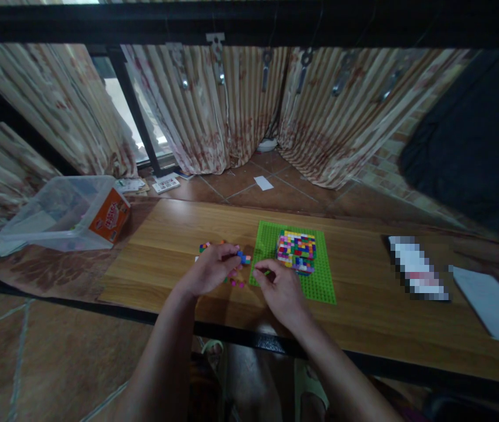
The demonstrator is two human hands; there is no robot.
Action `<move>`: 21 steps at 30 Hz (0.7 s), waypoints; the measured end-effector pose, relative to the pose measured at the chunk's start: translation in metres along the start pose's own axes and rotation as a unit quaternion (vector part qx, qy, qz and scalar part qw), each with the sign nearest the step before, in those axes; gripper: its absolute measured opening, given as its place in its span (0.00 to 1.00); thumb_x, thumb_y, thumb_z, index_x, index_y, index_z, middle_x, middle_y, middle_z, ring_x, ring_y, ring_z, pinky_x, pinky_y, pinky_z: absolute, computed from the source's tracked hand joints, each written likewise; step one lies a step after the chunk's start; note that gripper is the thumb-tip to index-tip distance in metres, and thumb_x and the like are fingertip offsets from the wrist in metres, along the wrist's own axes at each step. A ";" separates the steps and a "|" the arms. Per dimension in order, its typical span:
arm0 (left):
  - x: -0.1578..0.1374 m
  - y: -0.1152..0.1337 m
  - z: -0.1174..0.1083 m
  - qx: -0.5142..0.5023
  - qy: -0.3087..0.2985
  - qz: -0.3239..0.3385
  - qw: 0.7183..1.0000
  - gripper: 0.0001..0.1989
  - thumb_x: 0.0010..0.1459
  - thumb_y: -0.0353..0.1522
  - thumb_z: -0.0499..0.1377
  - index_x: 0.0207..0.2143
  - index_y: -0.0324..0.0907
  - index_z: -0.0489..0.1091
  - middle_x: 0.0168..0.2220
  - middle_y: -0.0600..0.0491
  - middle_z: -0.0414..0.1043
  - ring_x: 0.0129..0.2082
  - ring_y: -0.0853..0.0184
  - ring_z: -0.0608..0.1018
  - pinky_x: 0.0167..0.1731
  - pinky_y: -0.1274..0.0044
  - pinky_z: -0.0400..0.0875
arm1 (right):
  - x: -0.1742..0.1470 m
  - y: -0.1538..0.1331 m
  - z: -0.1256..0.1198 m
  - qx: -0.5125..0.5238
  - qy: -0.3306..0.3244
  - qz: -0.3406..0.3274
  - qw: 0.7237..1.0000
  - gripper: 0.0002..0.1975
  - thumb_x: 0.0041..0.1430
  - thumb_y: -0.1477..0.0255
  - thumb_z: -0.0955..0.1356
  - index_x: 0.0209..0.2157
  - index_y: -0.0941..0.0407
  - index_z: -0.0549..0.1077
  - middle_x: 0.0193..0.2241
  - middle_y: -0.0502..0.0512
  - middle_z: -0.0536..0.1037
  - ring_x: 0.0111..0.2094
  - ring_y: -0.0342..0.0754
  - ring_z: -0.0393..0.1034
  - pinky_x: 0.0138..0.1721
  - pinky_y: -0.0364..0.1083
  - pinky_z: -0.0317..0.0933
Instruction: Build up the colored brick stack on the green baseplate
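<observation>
**All the Colour Was at the Centre!**

Far left, there it was: a clear plastic bin (67, 235), open at the top, its end wearing an orange label (109, 215). Behind it hung the patterned curtains (197, 117), and beyond the table (153, 264) a white sheet (263, 183) lay on the tiles.

Moving right, and in came the left hand (214, 268), low over the loose bricks (233, 283), partly hiding them! Its fingers were bent, the tips right at a blue cluster (243, 258); whether they gripped it or merely hovered beside it, I could not tell.

Next, the green baseplate (326, 284), flat on the wood. Over its near left part reached the right hand (282, 290), thumb and index finger close together; whether a brick sat between them, I could not tell. Just past those fingers, on the baseplate, stood the blocky multicoloured build (296, 246), packed with yellow, red, white, pink and blue!

Out right, well apart from the action, lay a pixelated object (417, 268), then 1 pale sheet (491, 305) at the edge.
</observation>
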State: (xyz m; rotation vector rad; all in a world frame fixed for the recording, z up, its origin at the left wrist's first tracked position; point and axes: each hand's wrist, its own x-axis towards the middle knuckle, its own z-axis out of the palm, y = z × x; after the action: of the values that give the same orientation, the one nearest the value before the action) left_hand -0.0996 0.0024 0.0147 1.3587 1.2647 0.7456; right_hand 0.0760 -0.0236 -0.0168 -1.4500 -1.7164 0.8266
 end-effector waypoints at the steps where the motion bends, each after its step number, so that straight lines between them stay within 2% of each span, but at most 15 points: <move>1: 0.000 -0.002 -0.002 0.026 0.006 0.008 1.000 0.09 0.53 0.35 0.56 0.25 0.39 0.68 0.24 0.57 0.66 0.24 0.73 0.69 0.26 0.81 0.66 | -0.002 0.000 0.002 -0.024 -0.016 -0.011 1.000 0.05 0.59 0.73 0.67 0.36 0.56 0.77 0.33 0.54 0.78 0.30 0.46 0.70 0.36 0.46 0.62; 5: 0.002 -0.012 -0.014 0.137 0.038 0.036 0.989 0.11 0.53 0.34 0.56 0.20 0.39 0.66 0.19 0.58 0.62 0.22 0.72 0.65 0.22 0.81 0.58 | -0.013 -0.004 0.013 -0.102 -0.078 -0.047 0.991 0.05 0.59 0.76 0.68 0.36 0.55 0.77 0.34 0.53 0.75 0.35 0.47 0.70 0.39 0.45 0.61; 10: 0.003 -0.025 -0.024 0.193 0.061 0.037 0.979 0.11 0.52 0.31 0.56 0.17 0.40 0.65 0.17 0.58 0.60 0.21 0.72 0.64 0.21 0.80 0.54 | -0.016 -0.007 0.022 -0.169 -0.091 -0.058 0.980 0.09 0.65 0.75 0.65 0.32 0.55 0.76 0.35 0.54 0.73 0.36 0.47 0.70 0.38 0.44 0.61; 17: -0.002 -0.020 -0.025 0.211 0.073 0.029 0.974 0.11 0.53 0.30 0.53 0.18 0.40 0.64 0.17 0.57 0.61 0.20 0.72 0.63 0.21 0.80 0.52 | -0.015 -0.006 0.026 -0.090 -0.075 -0.091 0.989 0.08 0.65 0.76 0.65 0.34 0.55 0.76 0.35 0.53 0.74 0.37 0.46 0.70 0.41 0.44 0.62; 21: -0.004 -0.016 -0.025 0.225 0.083 0.027 0.971 0.10 0.52 0.30 0.53 0.19 0.40 0.65 0.17 0.57 0.62 0.21 0.72 0.64 0.21 0.80 0.52 | -0.014 -0.008 0.032 -0.100 -0.080 -0.107 0.986 0.08 0.65 0.77 0.64 0.34 0.55 0.75 0.36 0.54 0.74 0.39 0.47 0.70 0.42 0.45 0.62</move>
State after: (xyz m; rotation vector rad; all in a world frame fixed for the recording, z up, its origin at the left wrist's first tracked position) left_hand -0.1281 0.0029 0.0060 1.7266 1.6018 0.6399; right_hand 0.0458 -0.0393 -0.0289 -1.3253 -2.0855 0.6848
